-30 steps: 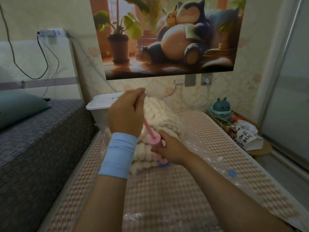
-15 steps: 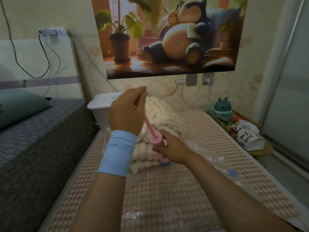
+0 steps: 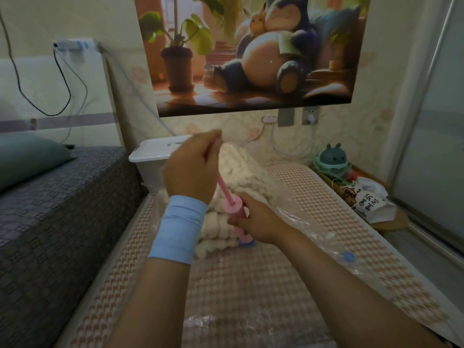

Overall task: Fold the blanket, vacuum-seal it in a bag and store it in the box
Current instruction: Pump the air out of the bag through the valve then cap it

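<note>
Though blanket (image 3: 241,172) lies folded inside clear bag (image 3: 301,214) at mat centre, bag looks loose, blanket puffy: sealing likely unfinished. Left hand (image 3: 190,169) grips extended plunger of pink pump (image 3: 234,206); right hand (image 3: 256,224) clasps barrel. Remaining: finish suction, load lidded box (image 3: 155,151), far left.

1. Everything here is being carried by a low bed that's being covered by a pink-and-cream houndstooth mat (image 3: 251,285).
2. A clear vacuum bag (image 3: 301,217) is being laid out lengthwise on the mat, with a chunky cream blanket (image 3: 246,169) being held inside at the far end.
3. A small blue cap (image 3: 347,256) is being carried on the bag's right side.
4. A white lidded box (image 3: 155,151) is being shown just behind the bag, at the far-left corner.
</note>
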`<state>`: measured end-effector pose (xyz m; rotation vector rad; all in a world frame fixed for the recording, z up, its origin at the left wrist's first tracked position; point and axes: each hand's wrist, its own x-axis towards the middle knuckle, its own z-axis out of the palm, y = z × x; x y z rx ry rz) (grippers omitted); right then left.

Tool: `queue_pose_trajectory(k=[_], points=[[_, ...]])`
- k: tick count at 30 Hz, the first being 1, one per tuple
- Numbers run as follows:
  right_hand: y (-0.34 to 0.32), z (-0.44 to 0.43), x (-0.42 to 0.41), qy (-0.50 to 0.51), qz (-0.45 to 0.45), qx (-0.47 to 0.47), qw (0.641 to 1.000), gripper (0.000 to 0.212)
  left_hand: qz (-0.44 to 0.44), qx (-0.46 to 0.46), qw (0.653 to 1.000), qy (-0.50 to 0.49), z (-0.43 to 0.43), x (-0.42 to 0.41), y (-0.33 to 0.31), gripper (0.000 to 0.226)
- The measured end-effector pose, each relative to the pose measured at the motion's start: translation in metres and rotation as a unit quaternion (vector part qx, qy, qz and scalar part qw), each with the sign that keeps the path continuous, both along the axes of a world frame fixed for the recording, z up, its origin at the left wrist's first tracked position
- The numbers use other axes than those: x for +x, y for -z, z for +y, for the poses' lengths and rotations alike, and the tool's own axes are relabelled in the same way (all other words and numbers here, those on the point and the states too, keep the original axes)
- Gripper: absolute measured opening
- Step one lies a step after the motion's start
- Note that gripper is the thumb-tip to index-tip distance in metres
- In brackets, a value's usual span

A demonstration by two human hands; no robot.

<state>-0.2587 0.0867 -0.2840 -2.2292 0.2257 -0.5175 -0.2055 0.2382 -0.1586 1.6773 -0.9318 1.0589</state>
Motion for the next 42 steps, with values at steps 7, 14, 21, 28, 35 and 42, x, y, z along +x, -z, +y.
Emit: queue_pose_trajectory(k=[7,14,21,28,35,42], points=[[-0.002,0.006,-0.001,0.012,0.003,-0.029,0.999,0.051,0.208,0.206,0.954,0.066,-0.022,0.011,0.067,0.028],[0.000,0.001,-0.003,0.006,0.006,-0.006,1.000,0.046,0.056,0.054,0.996,0.054,-0.005,0.005,0.012,0.027],[-0.001,0.009,0.001,0.013,0.008,-0.028,0.999,0.040,0.172,0.171,0.968,0.062,-0.014,0.011,0.052,0.028],[0.002,0.005,0.000,0.018,0.003,-0.006,1.000,0.046,0.078,0.130,0.988,0.038,-0.006,0.006,0.029,0.026],[0.001,0.009,0.002,0.010,0.013,-0.014,1.000,0.038,0.068,0.147,0.986,0.025,-0.010,0.015,0.048,0.019],[0.001,0.006,-0.001,0.014,0.006,-0.013,1.000,0.045,-0.083,0.135,0.987,0.013,-0.013,0.013,0.048,0.020]])
